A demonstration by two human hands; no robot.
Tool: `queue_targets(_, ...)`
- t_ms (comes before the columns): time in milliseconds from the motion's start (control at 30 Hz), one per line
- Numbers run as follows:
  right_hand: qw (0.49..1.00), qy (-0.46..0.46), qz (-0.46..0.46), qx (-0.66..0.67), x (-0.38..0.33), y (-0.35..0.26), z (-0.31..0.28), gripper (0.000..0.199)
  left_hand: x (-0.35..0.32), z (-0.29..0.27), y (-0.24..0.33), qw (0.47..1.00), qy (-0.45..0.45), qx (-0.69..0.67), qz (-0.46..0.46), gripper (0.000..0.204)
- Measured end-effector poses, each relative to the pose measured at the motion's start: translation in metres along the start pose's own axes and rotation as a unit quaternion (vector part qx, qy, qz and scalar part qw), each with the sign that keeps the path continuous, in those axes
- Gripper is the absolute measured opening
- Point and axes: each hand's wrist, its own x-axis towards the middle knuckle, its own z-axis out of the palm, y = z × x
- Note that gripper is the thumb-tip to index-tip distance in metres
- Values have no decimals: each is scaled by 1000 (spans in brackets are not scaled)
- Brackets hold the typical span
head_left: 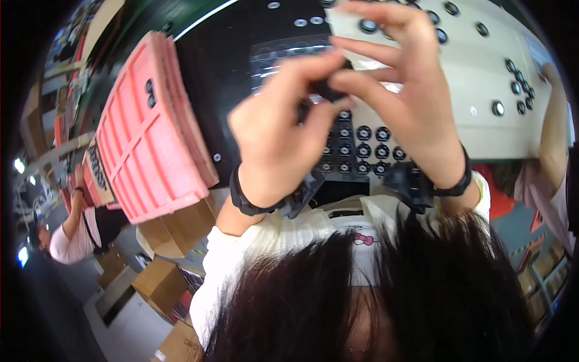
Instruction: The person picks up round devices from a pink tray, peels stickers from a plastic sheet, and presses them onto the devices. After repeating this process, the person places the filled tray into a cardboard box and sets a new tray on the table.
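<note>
My left hand (271,130) has its fingers closed round a small black part (329,92), held up in front of my chest; its exact shape is mostly covered by my fingers. From the other side my right hand (416,90) brings its thumb and a finger to the same part, the remaining fingers spread upward. Below the hands stand several black round pieces (363,149) with pale ring markings, set out in rows. A clear plastic tray with round hollows (265,57) lies behind my left hand.
Stacked pink plastic crates (154,145) stand at the left, with two black pieces (150,93) on top. More black round pieces (497,108) are scattered over the pale tabletop (458,78). A co-worker's arm (553,120) reaches in at the right; another person (75,232) works far left. Cardboard boxes (158,282) sit below.
</note>
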Motion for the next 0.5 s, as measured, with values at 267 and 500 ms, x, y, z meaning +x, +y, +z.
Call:
queue_targets(267, 963, -18, 240, -122, -28, -2, -17, 76, 37, -128, -78, 877, -224, 406, -125, 29)
queue_targets(500, 929, -149, 255, -221, -38, 6, -11, 73, 41, -206, -252, 737, -361, 571, -2, 32)
